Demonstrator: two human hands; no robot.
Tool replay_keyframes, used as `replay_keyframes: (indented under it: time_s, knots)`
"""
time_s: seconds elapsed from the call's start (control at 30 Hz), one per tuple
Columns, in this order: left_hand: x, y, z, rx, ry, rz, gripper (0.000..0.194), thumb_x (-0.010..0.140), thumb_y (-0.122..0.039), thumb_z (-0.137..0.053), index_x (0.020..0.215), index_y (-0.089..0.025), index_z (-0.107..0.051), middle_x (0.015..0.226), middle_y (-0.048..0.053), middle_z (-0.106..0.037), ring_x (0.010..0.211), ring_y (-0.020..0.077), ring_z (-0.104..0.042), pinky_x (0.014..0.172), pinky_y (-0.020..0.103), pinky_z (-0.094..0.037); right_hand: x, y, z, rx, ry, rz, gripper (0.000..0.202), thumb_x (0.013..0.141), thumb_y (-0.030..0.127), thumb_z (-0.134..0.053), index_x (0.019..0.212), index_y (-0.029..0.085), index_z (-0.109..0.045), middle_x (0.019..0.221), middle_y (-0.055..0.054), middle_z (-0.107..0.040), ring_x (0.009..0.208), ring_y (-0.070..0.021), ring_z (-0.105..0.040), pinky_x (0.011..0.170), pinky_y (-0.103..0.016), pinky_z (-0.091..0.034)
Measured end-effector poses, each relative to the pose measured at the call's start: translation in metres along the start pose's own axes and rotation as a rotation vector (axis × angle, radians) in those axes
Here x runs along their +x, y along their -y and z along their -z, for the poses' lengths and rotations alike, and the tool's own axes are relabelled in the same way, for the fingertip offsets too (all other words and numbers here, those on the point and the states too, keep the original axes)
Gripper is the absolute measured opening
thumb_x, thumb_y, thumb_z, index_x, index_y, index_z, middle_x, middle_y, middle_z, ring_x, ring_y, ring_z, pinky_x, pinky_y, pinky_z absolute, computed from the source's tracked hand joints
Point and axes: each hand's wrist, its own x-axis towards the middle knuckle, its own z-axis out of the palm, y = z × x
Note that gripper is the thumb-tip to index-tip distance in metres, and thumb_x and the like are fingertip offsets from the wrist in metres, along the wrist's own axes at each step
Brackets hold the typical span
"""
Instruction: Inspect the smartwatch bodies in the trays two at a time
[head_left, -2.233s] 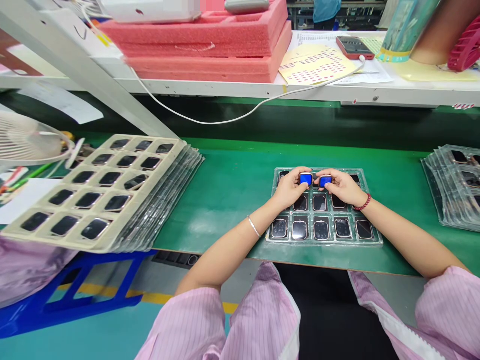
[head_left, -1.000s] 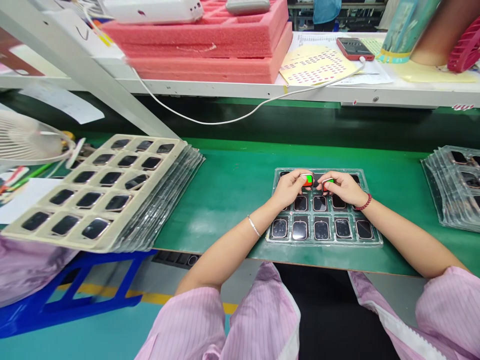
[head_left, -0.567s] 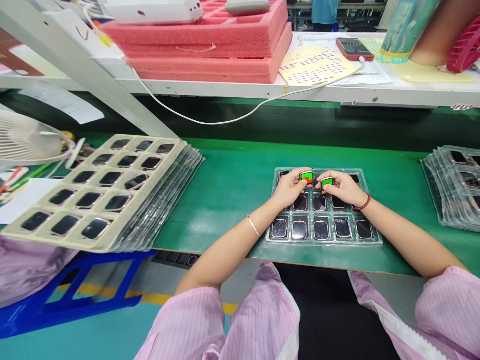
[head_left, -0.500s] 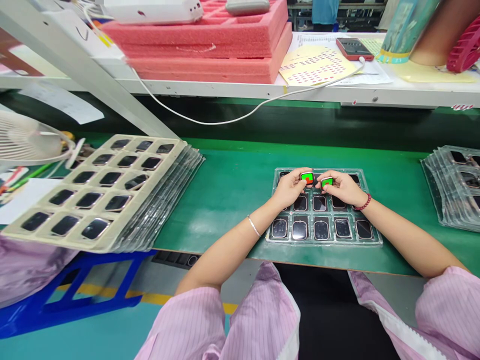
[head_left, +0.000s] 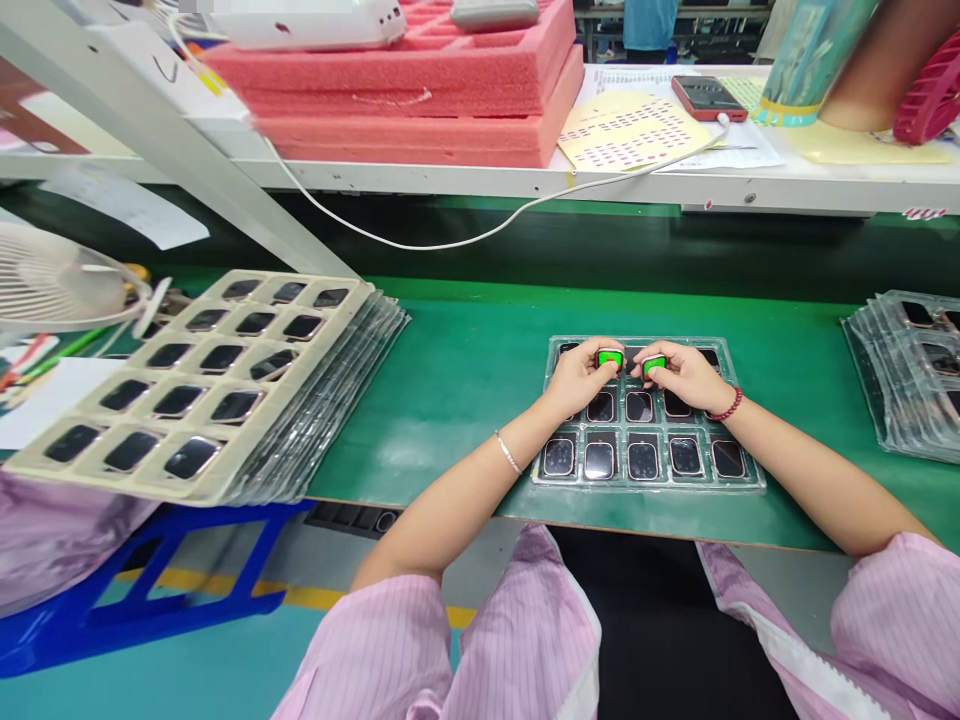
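Both watch screens now solid green – the red patches from a moment ago are gone, so we read both as passing. Our left hand (head_left: 581,378) is pinched around the left watch (head_left: 609,358), right hand (head_left: 684,375) around the right watch (head_left: 654,364) – both over the far row of the clear tray (head_left: 750,478).

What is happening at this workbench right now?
A person in a pink striped smock holds two small watch-like devices over a clear tray on the green bench. The left hand grips the left device and the right hand grips the right device; both screens glow green. The tray's nearer rows hold dark-screened devices. Stacked trays sit to the left.
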Motion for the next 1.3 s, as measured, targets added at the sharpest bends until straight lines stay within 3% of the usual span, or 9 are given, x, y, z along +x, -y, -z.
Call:
replay_keyframes:
  time_s: [0.17, 0.43, 0.7, 1.0, 1.17, 1.3]
  knots:
    - [0.000, 0.001, 0.000, 0.044, 0.005, -0.021, 0.027, 0.078, -0.019, -0.064, 0.105, -0.014, -0.065, 0.108, 0.009, -0.069, 0.091, 0.0177, -0.066, 0.076, 0.028, -0.055, 0.000, 0.002, 0.001, -0.026, 0.007, 0.005, 0.019, 0.085, 0.019, -0.059, 0.103, 0.018, -0.064, 0.097, -0.007, -0.075, 0.083, -0.0180, -0.072, 0.069, -0.031, -0.063]
    - [0.000, 0.004, 0.001, 0.082, 0.000, -0.039, 0.034, 0.075, -0.019, -0.068, 0.108, -0.017, -0.065, 0.104, 0.007, -0.070, 0.087, 0.0173, -0.065, 0.075, 0.026, -0.052, 0.001, -0.008, 0.000, 0.011, 0.013, 0.033, 0.028, 0.081, 0.018, -0.061, 0.109, 0.019, -0.061, 0.103, -0.008, -0.073, 0.100, -0.0223, -0.070, 0.082, -0.037, -0.062]
    - [-0.001, 0.002, 0.001, 0.126, 0.002, -0.027, 0.036, 0.075, -0.019, -0.067, 0.111, -0.017, -0.064, 0.101, 0.006, -0.070, 0.086, 0.0175, -0.066, 0.075, 0.027, -0.052, 0.000, -0.007, 0.001, -0.047, 0.017, 0.042, 0.032, 0.080, 0.016, -0.061, 0.112, 0.018, -0.060, 0.102, -0.008, -0.073, 0.090, -0.0203, -0.070, 0.078, -0.036, -0.061]
    - [-0.002, 0.000, 0.001, 0.157, -0.011, -0.036, 0.036, 0.075, -0.018, -0.066, 0.111, -0.018, -0.064, 0.098, 0.005, -0.070, 0.084, 0.0171, -0.066, 0.074, 0.026, -0.052, 0.001, -0.004, 0.001, -0.037, 0.034, 0.042, 0.035, 0.081, 0.012, -0.054, 0.114, 0.020, -0.059, 0.115, -0.008, -0.070, 0.102, -0.0223, -0.070, 0.083, -0.039, -0.062]
    - [-0.002, 0.000, 0.001, 0.145, -0.003, -0.027, 0.037, 0.075, -0.016, -0.065, 0.111, -0.017, -0.064, 0.100, 0.007, -0.070, 0.087, 0.0178, -0.066, 0.075, 0.026, -0.053, 0.001, -0.005, 0.001, -0.036, 0.036, 0.062, 0.034, 0.080, 0.014, -0.055, 0.113, 0.021, -0.060, 0.114, -0.008, -0.070, 0.102, -0.0220, -0.069, 0.086, -0.040, -0.061]
    - [-0.002, 0.000, 0.000, 0.103, 0.023, 0.008, 0.047, 0.075, -0.014, -0.063, 0.121, -0.017, -0.061, 0.106, 0.008, -0.070, 0.092, 0.0189, -0.068, 0.074, 0.026, -0.055, 0.000, -0.007, 0.001, -0.076, 0.005, 0.047, 0.034, 0.079, 0.015, -0.060, 0.113, 0.019, -0.059, 0.101, -0.008, -0.072, 0.093, -0.0215, -0.070, 0.083, -0.039, -0.059]
